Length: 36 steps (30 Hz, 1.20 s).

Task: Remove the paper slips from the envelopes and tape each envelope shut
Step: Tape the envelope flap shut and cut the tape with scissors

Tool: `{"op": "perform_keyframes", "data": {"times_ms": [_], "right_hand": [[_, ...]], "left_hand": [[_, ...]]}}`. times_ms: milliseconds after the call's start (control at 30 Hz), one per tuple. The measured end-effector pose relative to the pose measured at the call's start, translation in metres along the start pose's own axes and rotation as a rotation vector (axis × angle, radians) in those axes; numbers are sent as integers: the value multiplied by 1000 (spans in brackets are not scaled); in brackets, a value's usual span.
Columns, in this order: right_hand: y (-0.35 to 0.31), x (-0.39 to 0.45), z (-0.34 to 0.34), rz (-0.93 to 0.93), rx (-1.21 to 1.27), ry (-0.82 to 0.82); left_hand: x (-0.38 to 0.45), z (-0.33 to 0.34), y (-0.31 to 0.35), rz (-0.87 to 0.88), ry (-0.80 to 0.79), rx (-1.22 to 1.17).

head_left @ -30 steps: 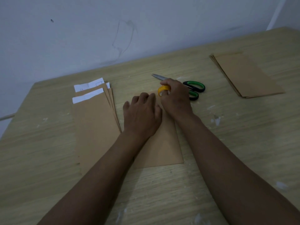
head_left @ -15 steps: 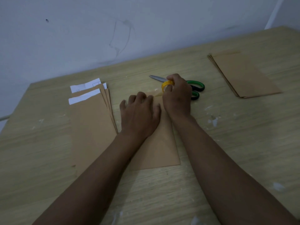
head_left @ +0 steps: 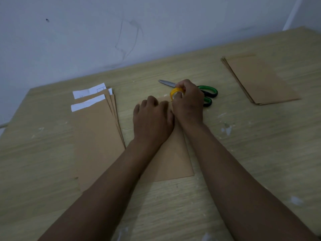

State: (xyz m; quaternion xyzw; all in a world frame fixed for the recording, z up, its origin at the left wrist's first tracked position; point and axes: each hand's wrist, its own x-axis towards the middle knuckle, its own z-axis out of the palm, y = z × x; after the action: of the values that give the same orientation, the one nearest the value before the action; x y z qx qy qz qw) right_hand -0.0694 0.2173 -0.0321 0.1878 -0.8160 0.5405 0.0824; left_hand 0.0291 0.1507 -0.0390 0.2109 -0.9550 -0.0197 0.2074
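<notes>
A: Hands status? Left hand [head_left: 152, 119] is lying flat, fingers straight, pressing down the envelope [head_left: 171, 160] at mid-counter [head_left: 243, 171].

B: Right hand [head_left: 188, 103] is pinching the yellow tape roll [head_left: 175, 93] at the envelope's top edge (fingers curled round it), and it's sitting in front of the scissors [head_left: 207, 94].

A: Rest of the stock?

B: Stack with paper slips [head_left: 87, 105] sticking out is lying left of the hands; plain envelope pile [head_left: 258, 80] is lying far right, well apart.
</notes>
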Motion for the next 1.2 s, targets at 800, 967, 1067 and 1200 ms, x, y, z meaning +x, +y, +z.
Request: {"op": "perform_keyframes", "data": {"times_ms": [800,967,1067,1200], "right_hand": [[1,3,-3,-30,-49,9],[1,3,-2,-31,-31,7],[2,3,-2,-39,-35,6],[3,3,-1,-40,-34,-14]], "left_hand": [[3,-7,-28,117,-71,-59],[6,-9,-24,100,-83,-30],[6,-7,-18,89,-62,-23],[6,-4,-13,77,-55,11]]}}
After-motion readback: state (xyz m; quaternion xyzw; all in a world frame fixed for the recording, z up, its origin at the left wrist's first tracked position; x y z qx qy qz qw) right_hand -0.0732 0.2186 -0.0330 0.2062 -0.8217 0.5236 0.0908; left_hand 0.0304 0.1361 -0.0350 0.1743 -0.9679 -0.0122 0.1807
